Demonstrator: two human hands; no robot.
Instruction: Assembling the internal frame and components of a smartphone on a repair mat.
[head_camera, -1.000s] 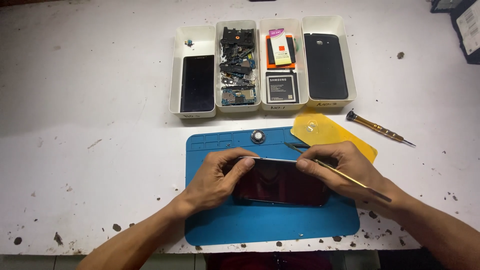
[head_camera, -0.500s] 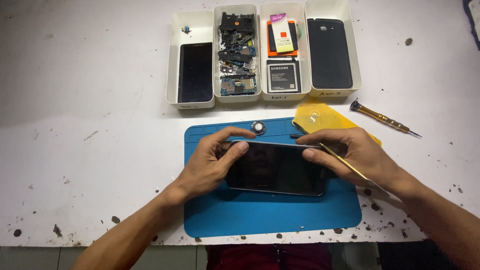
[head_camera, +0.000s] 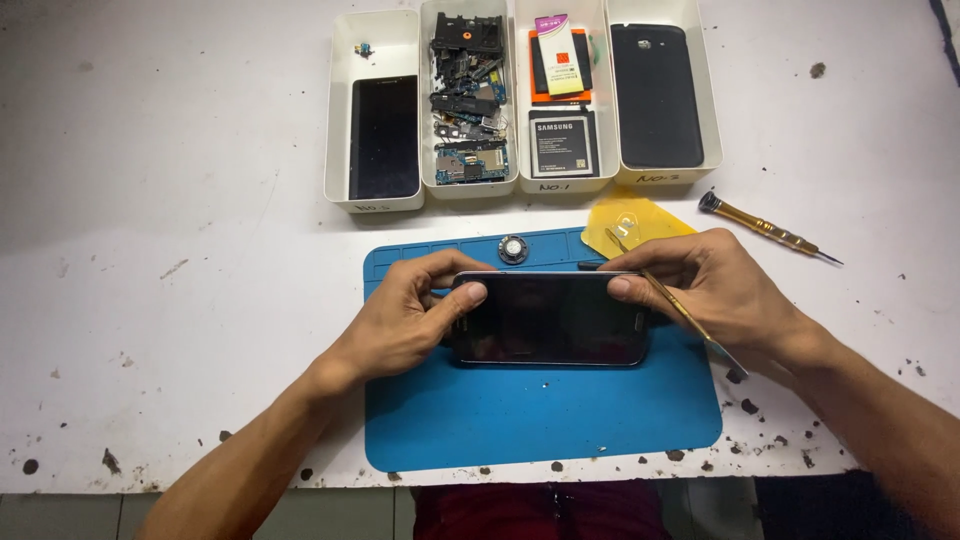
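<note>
Left hand (head_camera: 405, 320) fingers closed on the left end of the dark phone (head_camera: 548, 318), held above the blue mat (head_camera: 540, 410) near its top edge; right hand (head_camera: 715, 290) grips the phone's right end and a thin metal tool (head_camera: 672, 300)

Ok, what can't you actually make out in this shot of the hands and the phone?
Head view only:
- Phone: both short ends covered by the left hand and right hand; its back faces away.
- Thin metal tool: lower end lost under the right hand.
- Yellow pick: partly behind the right hand.
- Parts in the second tray: too small to identify.
</note>
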